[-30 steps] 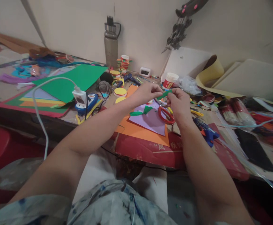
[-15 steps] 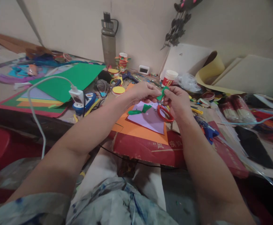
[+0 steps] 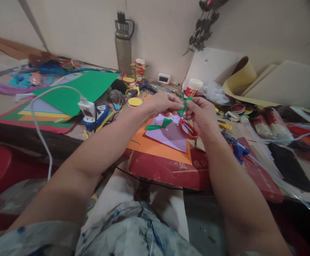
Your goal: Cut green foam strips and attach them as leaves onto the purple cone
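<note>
My left hand and my right hand meet above the table, pinching a small green paper piece between them. Just under my right hand are red-handled scissors; their blades run up toward my fingers and are partly hidden. I cannot tell whether the right hand also holds the scissors. Below the hands, green paper cut-outs rest on a purple sheet, which lies on an orange sheet.
A red board lies at the table edge. Stacked coloured sheets and a blue power strip with a white cable are on the left. A bottle, a paper cup and a blue glue gun stand or lie around.
The green piece has turned slightly between my fingers. Both hands stay in nearly the same place, and the view has shifted a little.
</note>
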`<state>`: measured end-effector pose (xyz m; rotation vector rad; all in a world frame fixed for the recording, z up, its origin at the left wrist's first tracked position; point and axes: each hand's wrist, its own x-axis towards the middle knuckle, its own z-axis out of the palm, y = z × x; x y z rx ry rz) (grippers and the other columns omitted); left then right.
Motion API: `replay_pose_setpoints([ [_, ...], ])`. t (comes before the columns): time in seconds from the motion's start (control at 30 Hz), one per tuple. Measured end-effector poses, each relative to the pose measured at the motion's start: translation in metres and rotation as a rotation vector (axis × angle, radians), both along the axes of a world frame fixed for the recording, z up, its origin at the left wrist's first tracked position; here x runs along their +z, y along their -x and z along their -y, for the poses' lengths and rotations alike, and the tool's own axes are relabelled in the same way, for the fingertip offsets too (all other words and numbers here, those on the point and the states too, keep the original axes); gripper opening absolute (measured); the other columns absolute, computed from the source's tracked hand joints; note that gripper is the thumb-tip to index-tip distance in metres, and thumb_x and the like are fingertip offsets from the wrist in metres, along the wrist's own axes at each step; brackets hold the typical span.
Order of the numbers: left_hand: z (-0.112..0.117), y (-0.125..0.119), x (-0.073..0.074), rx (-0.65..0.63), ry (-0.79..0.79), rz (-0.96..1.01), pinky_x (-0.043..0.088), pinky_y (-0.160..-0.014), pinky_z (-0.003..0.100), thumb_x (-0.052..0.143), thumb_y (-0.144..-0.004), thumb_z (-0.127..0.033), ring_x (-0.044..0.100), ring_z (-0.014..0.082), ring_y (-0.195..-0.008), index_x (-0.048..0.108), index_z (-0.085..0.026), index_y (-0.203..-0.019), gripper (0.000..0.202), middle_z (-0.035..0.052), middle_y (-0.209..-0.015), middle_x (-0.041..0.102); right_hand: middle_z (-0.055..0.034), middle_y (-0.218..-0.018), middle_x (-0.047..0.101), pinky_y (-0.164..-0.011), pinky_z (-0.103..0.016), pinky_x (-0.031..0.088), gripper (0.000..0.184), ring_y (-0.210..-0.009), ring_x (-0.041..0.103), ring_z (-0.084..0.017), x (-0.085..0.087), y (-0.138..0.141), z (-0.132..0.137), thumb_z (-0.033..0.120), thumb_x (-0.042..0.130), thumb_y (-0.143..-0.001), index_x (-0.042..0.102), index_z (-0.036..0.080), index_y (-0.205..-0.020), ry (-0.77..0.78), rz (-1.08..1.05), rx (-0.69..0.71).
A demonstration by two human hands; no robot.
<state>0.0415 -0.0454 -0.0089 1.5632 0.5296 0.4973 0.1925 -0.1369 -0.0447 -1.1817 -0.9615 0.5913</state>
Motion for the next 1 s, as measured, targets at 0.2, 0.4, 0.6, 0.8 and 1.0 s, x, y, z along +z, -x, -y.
replay_pose_setpoints([
  [0.2,0.010,0.004,0.006,0.026,-0.068,-0.011,0.041,-0.057,0.021,0.084,-0.080,-0.016,0.057,0.0050,-0.052,0.070,-0.011,-0.071,0.018,-0.0001,-0.060,0.064,0.0072,-0.056,0.050,-0.045,-0.025,0.040,0.029,-0.046,0.045,-0.010,-0.004,0.000,-0.001,0.043,0.083,-0.078,0.060,0.025,-0.081,-0.037,0.122,-0.064],
  [0.4,0.016,0.007,0.009,0.029,-0.138,0.022,0.039,-0.054,0.018,0.074,-0.085,-0.010,0.056,0.0036,-0.052,0.070,-0.011,-0.075,0.010,-0.0025,-0.059,0.063,0.0060,-0.058,0.052,-0.049,-0.026,0.038,0.025,-0.050,0.046,-0.010,-0.003,0.001,0.001,0.040,0.079,-0.081,0.061,0.023,-0.081,-0.056,0.218,-0.117],
  [0.6,0.018,0.007,0.011,0.019,-0.130,0.008,0.041,-0.053,0.018,0.073,-0.088,-0.010,0.058,0.0039,-0.050,0.067,-0.011,-0.076,0.013,-0.0010,-0.058,0.065,0.0046,-0.064,0.056,-0.053,-0.026,0.039,0.025,-0.056,0.048,-0.011,-0.001,0.001,0.003,0.041,0.079,-0.081,0.062,0.023,-0.081,-0.084,0.317,-0.175],
  [0.8,0.017,0.007,0.012,-0.032,-0.048,0.013,0.042,-0.053,0.018,0.080,-0.087,-0.015,0.060,0.0040,-0.051,0.064,-0.012,-0.073,0.021,-0.0016,-0.058,0.065,0.0056,-0.064,0.053,-0.048,-0.025,0.041,0.035,-0.052,0.047,-0.010,-0.001,0.001,-0.001,0.051,0.084,-0.076,0.062,0.024,-0.084,-0.075,0.108,-0.055],
  [1.0,0.014,0.005,0.007,-0.051,-0.045,0.037,0.042,-0.053,0.018,0.078,-0.089,-0.013,0.060,0.0045,-0.050,0.065,-0.012,-0.075,0.019,-0.0017,-0.057,0.064,0.0072,-0.060,0.049,-0.047,-0.024,0.040,0.036,-0.050,0.046,-0.009,-0.002,0.000,-0.003,0.048,0.086,-0.073,0.061,0.024,-0.083,-0.109,0.079,-0.048],
])
